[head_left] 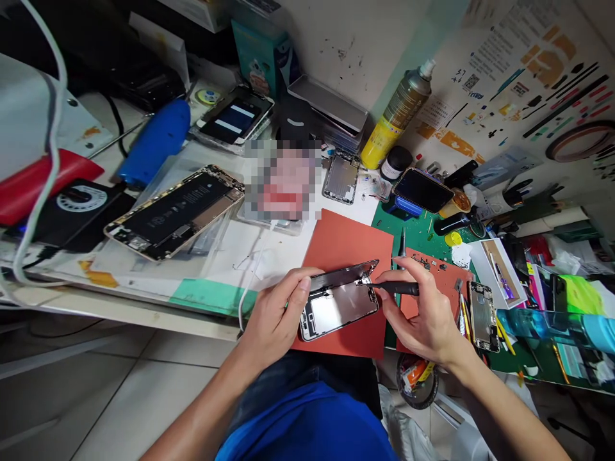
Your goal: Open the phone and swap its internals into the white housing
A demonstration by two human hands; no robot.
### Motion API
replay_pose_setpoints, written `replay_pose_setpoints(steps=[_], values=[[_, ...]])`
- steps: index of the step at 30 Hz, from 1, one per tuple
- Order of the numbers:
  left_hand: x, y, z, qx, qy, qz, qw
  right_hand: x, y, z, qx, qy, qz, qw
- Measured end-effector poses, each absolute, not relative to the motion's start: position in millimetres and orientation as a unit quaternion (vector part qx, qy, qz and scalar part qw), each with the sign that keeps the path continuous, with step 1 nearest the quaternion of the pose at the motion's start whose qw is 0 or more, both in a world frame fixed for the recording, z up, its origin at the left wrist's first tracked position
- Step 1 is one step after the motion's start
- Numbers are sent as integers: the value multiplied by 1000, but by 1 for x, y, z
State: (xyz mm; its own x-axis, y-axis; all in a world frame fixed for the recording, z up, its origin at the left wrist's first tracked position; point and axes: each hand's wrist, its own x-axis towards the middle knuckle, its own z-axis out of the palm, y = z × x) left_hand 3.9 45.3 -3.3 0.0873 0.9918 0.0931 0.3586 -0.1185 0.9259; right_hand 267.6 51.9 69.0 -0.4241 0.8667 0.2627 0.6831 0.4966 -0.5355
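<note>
My left hand [278,307] is closed on the left end of an opened phone [341,310], held tilted over a red-brown mat [353,240]. A thin dark panel [343,275] is raised along the phone's far edge, and bright metal shows below it. My right hand [427,310] pinches a slim black hand tool [401,287] between thumb and fingers. The tool points left, its tip at the upper right of the opened phone, near the raised panel. Whether the tip touches anything I cannot tell.
To the left lies another opened phone [177,211] with its battery showing. A yellow spray can [396,115] stands at the back by a phone frame [341,178]. Right, a green mat [384,221] holds small parts, another phone frame [483,314] and a blue bottle [552,328].
</note>
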Motion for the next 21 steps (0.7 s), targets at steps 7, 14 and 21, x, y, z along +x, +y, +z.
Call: replay_pose_setpoints(steps=[7, 14, 21], values=[[4, 45, -5, 630, 522, 422, 390, 274, 54, 70, -463, -822, 207, 258], [4, 46, -4, 629, 522, 422, 392, 269, 55, 70, -471, -823, 159, 274], [3, 45, -6, 633, 518, 419, 394, 266, 66, 85, -449, -866, 67, 208]])
